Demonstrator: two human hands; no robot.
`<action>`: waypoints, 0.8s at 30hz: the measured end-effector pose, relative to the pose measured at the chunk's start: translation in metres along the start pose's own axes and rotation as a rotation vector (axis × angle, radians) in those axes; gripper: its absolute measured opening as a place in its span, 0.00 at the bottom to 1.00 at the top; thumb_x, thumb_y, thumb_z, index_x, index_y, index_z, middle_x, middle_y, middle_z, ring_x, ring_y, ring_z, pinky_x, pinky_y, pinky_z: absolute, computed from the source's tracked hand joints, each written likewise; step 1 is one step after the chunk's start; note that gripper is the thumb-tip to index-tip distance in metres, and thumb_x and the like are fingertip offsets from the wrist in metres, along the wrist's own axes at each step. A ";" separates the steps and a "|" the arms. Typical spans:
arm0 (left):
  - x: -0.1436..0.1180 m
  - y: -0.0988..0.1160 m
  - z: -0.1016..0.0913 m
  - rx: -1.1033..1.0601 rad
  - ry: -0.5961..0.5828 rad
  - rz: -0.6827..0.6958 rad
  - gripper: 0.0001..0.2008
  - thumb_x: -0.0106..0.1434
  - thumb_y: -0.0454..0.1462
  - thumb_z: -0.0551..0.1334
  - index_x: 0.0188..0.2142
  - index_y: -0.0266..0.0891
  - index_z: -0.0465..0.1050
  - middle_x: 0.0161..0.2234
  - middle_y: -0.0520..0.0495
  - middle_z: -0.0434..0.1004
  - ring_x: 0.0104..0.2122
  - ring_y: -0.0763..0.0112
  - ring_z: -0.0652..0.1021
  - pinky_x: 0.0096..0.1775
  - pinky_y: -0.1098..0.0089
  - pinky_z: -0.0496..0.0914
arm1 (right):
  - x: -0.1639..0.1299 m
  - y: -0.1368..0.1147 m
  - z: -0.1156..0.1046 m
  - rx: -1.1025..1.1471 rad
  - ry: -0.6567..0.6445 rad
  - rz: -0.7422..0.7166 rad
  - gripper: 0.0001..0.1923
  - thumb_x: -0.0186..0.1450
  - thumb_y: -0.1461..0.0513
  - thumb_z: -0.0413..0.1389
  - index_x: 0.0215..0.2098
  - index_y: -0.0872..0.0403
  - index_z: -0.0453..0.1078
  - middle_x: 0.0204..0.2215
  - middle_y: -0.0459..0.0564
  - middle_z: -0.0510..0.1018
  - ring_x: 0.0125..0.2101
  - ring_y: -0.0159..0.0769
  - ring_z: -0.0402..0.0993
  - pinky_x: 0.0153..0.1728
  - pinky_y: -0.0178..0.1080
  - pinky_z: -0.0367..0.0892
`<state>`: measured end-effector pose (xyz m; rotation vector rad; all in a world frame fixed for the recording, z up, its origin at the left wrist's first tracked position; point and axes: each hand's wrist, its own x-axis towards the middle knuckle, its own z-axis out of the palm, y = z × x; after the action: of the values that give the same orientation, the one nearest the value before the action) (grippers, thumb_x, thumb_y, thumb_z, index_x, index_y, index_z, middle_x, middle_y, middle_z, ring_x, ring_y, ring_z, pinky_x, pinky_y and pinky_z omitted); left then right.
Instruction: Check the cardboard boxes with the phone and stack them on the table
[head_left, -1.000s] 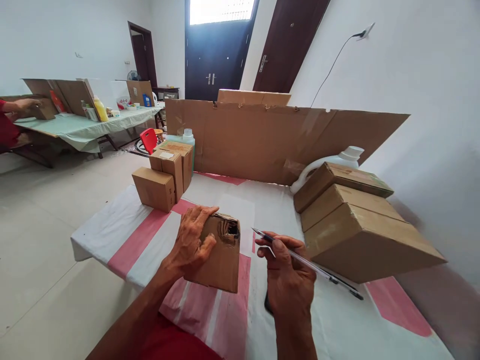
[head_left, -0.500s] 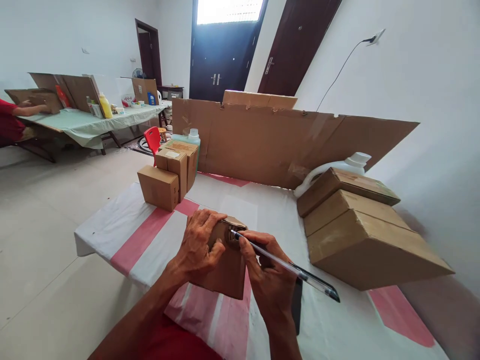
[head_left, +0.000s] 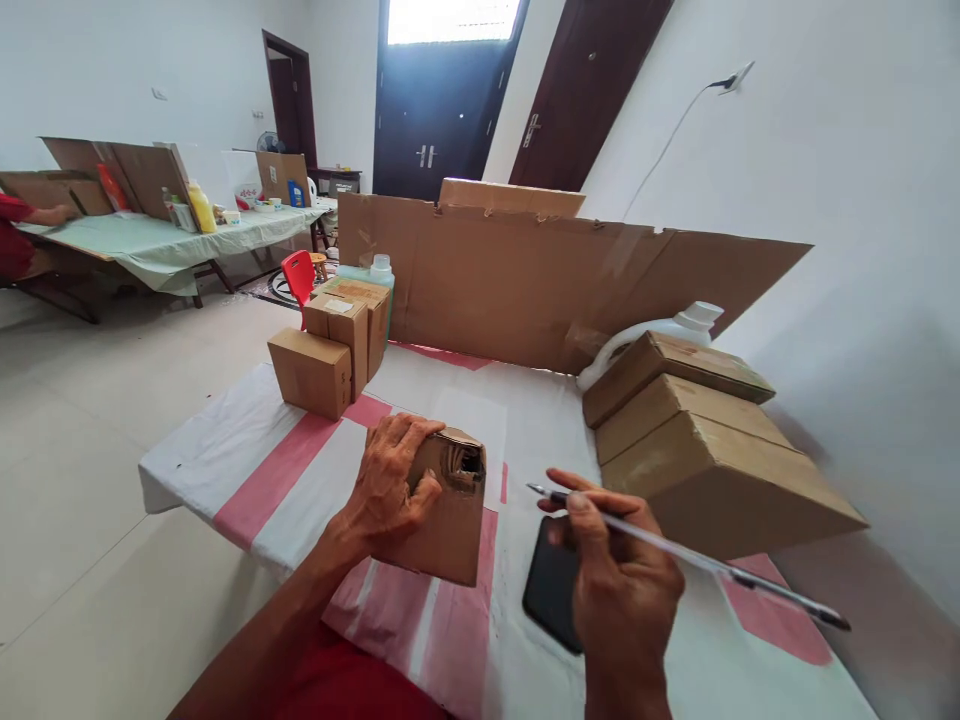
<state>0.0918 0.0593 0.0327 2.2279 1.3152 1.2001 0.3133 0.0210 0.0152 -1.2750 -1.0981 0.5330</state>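
Note:
My left hand [head_left: 390,485] grips a small brown cardboard box [head_left: 450,520] standing on the table, fingers over its top left edge. The box has a ragged hole torn in its upper corner. My right hand [head_left: 619,580] holds a clear pen [head_left: 697,558] with a dark cap end, tip pointing left, about a hand's width to the right of the box. A black phone [head_left: 551,590] lies flat on the cloth just under my right hand.
The table has a white and pink cloth [head_left: 277,480]. Stacked brown boxes [head_left: 330,350] stand at back left, larger leaning boxes [head_left: 705,450] at right, a cardboard screen [head_left: 540,280] behind. A white jug [head_left: 675,325] sits behind the boxes. Another person's arm rests on a far table [head_left: 157,245].
My right hand had brought the pen tip to the hole in the box, then drew back to the right, uncovering the phone. My left hand stayed on the box.

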 end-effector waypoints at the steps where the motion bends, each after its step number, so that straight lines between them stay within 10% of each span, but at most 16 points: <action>1: -0.001 0.000 0.000 0.007 -0.001 0.006 0.25 0.58 0.33 0.57 0.56 0.41 0.69 0.51 0.44 0.74 0.51 0.55 0.72 0.55 0.55 0.64 | 0.006 0.010 -0.004 -0.072 -0.005 0.036 0.14 0.70 0.49 0.56 0.37 0.51 0.67 0.38 0.51 0.82 0.26 0.33 0.73 0.24 0.35 0.65; 5: -0.004 -0.001 -0.001 0.032 0.017 0.040 0.23 0.61 0.33 0.57 0.56 0.41 0.69 0.51 0.44 0.74 0.51 0.53 0.72 0.55 0.53 0.65 | 0.010 0.059 -0.002 -0.545 -0.263 0.172 0.14 0.68 0.53 0.55 0.27 0.50 0.65 0.21 0.45 0.76 0.24 0.37 0.73 0.28 0.37 0.65; 12: 0.000 -0.013 -0.001 0.082 0.041 0.150 0.23 0.63 0.34 0.56 0.58 0.40 0.69 0.50 0.42 0.73 0.51 0.50 0.72 0.54 0.49 0.66 | -0.028 0.093 0.034 -0.930 -0.344 0.429 0.02 0.68 0.63 0.60 0.37 0.55 0.73 0.39 0.59 0.84 0.40 0.45 0.82 0.38 0.38 0.67; 24: -0.006 -0.014 0.001 0.104 0.056 0.161 0.23 0.64 0.34 0.55 0.59 0.42 0.67 0.52 0.41 0.72 0.52 0.50 0.72 0.54 0.49 0.66 | -0.037 0.097 -0.033 -1.045 -0.048 0.654 0.30 0.63 0.50 0.65 0.52 0.64 0.69 0.52 0.75 0.76 0.55 0.65 0.74 0.49 0.54 0.70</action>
<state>0.0830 0.0622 0.0200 2.4306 1.2664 1.2853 0.3492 0.0002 -0.0854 -2.5920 -0.9974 0.4629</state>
